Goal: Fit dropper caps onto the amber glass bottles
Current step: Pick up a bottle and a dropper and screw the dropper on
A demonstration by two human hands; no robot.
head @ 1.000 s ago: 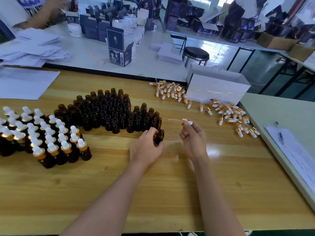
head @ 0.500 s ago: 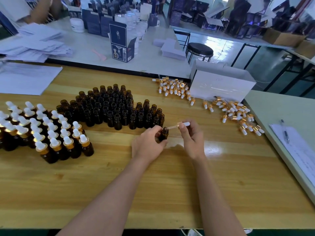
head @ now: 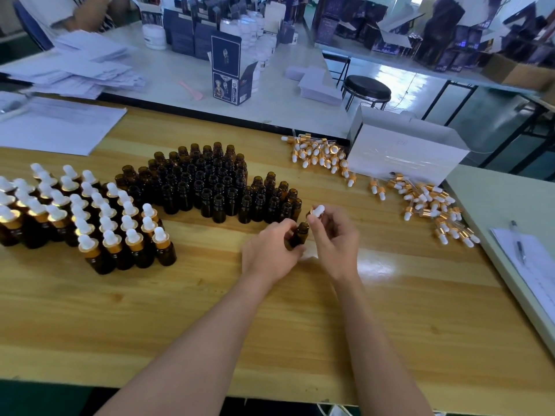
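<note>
Your left hand (head: 271, 250) grips a small amber glass bottle (head: 298, 235) above the wooden bench (head: 270, 325), steadying it upright. Just beside it, your right hand (head: 335, 235) pinches a white-bulbed, gold-collared dropper cap (head: 316, 211) over its mouth (not yet seated), ready to screw down.

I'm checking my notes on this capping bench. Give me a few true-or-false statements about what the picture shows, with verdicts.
1. The left hand grips an amber bottle. True.
2. The right hand is empty. False: it pinches a dropper cap close by that bottle's mouth.
3. The capped bottles stand left of the uncapped bottles. True.
4. The loose caps lie left of all the bottles. False: they lie on the wooden table to the right, beside the white box.
</note>
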